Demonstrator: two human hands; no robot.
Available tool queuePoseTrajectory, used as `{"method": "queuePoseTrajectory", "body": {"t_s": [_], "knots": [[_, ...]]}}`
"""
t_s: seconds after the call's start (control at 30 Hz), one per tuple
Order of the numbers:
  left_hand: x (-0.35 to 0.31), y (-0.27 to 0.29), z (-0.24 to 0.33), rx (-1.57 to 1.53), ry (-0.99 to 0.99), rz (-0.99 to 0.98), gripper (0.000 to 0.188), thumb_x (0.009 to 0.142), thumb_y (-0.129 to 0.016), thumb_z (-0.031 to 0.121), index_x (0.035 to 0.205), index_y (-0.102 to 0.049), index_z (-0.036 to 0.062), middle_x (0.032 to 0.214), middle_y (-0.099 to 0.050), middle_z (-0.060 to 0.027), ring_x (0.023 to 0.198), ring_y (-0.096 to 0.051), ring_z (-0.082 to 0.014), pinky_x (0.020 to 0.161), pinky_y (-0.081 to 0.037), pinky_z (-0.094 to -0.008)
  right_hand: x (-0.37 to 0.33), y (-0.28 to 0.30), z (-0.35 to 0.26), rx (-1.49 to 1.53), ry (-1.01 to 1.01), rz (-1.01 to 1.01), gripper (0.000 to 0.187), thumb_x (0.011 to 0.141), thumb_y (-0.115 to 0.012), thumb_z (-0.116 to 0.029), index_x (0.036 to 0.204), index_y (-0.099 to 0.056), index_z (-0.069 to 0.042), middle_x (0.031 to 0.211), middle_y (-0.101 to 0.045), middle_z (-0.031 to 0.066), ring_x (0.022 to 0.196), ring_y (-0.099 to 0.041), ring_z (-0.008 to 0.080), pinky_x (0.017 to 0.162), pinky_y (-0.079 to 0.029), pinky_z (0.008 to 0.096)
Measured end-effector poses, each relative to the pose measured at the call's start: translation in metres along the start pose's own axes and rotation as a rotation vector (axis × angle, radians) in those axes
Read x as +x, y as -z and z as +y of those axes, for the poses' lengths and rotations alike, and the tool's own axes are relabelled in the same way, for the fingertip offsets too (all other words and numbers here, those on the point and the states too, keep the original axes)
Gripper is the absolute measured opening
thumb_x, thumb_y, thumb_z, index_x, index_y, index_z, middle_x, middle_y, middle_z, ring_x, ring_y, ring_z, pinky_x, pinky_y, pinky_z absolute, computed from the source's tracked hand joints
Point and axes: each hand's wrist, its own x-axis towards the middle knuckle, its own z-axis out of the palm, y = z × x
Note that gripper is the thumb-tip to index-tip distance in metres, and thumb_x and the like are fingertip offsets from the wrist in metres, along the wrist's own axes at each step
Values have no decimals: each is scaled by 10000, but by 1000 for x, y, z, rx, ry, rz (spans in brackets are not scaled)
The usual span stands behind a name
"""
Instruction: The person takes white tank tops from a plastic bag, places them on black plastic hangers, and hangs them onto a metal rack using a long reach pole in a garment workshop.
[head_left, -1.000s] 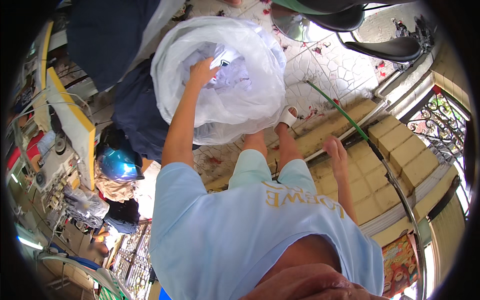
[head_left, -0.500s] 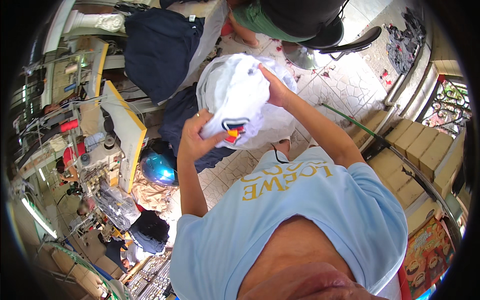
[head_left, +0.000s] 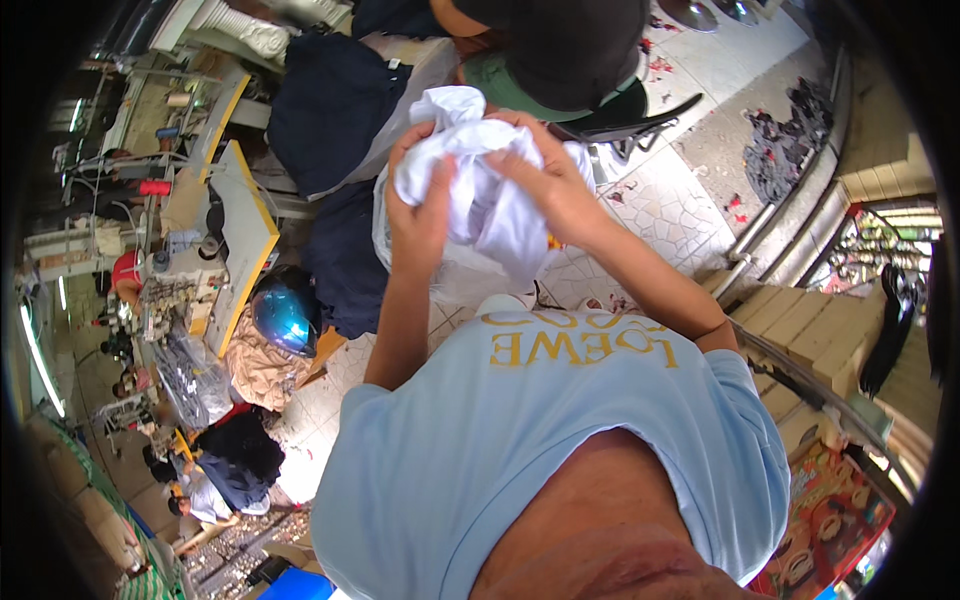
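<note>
In front of my chest I hold a bunched white garment (head_left: 482,200) with both hands. My left hand (head_left: 416,205) grips its left side, the thumb laid over the fabric. On the other side my right hand (head_left: 550,190) closes round the cloth, thumb pointing inward. A small yellow and red spot of the garment shows beside the right wrist; the rest of its print is hidden in folds. Below the garment, partly covered by it, is a whitish see-through plastic bag (head_left: 460,278).
Dark navy cloth (head_left: 325,115) is piled at the upper left, with more navy fabric (head_left: 345,250) below. A shiny blue helmet (head_left: 287,310) sits near a yellow-edged table (head_left: 245,240). Close ahead is a person in black (head_left: 570,50) on a seat. Cardboard boxes (head_left: 790,320) line the right.
The garment has gone from spread out, with its coloured print showing, to bunched up. My hands have moved closer together, and the view has shifted.
</note>
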Motion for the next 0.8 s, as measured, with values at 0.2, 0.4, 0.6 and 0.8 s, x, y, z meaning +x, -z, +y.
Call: {"method": "queuePoseTrajectory", "body": {"t_s": [0.2,0.4,0.6,0.8], "knots": [[22,-3,32,8,-225,-215,265,927,-632,159,1102,-632,-40,1021,-663,-73,923,-585,-120,844,-450,-249,-44,44,-84,-726,421,147,179,902,-559,-62,1053,-616,15,882,-672,39,824,-587,79,737,-471,237],[79,-32,75,-103,-625,-437,236,901,-665,121,1067,-641,-45,992,-679,-62,903,-591,-101,829,-461,-239,-59,47,-151,-875,610,216,116,942,-550,-138,993,-595,-44,780,-581,7,622,-527,84,579,-454,234],[141,-52,89,-227,-600,-655,328,973,-521,300,1119,-596,16,933,-680,-74,876,-628,-193,841,-478,-365,-64,0,-191,11,270,233,198,860,-605,-53,1056,-586,-38,900,-658,37,835,-637,116,757,-501,246],[160,-41,93,-759,-50,-801,199,929,-596,118,1109,-633,40,1000,-693,-80,919,-649,-173,824,-506,-285,-70,-18,-142,-52,290,688,383,934,-556,-288,1196,-571,-8,1020,-685,96,979,-652,166,923,-502,313]]}}
